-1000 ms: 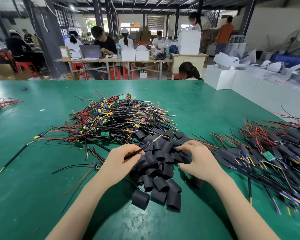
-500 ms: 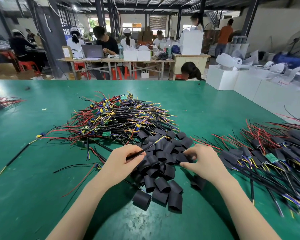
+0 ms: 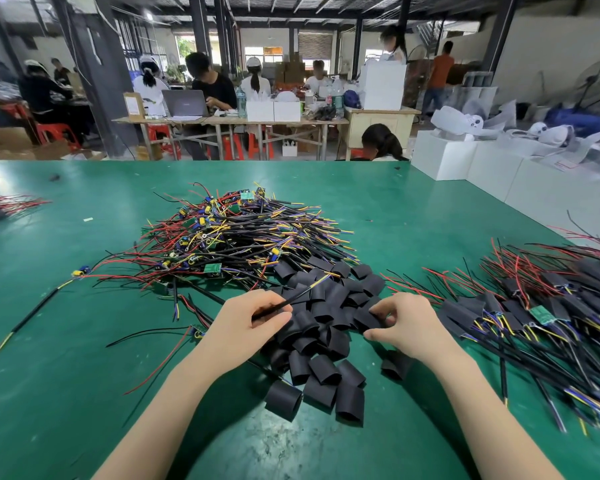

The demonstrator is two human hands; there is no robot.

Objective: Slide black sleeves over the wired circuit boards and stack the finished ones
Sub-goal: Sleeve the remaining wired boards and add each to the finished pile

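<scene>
Left hand (image 3: 246,320) is curled round a black cable (image 3: 293,297) of one wired board. The cable runs up and right out of the fist, its yellow and blue wire ends over the sleeve pile. I can't see the board itself; it's likely hidden in or under the hand.

Right hand (image 3: 404,323) is over the right edge of the black sleeves (image 3: 326,327), fingers curled, tips on or just beside a sleeve. Can't tell if it has one pinched yet or is only picking at it. My read: it's fishing for a single sleeve out of the heap.

Layout makes sense as a line:
- raw wired circuit boards (image 3: 243,233) heaped at the far centre of the green surface (image 3: 66,358), within the left hand's reach
- loose sleeves just in front of them, between both hands
- finished sleeved boards (image 3: 551,306) stacked to the right, cables fanned toward me, so the right hand can drop each one off without crossing

One stray wired board (image 3: 80,271) lies apart on the left, cable trailing toward the near left edge. A small red-wire bundle (image 3: 7,206) sits at the far left edge.

Holding the cable end forward looks deliberate: the sleeve probably threads on over the wires and slides down to the board.

Risk I'd watch: the sleeves are squashed flat, so one may need opening before it goes on.
</scene>
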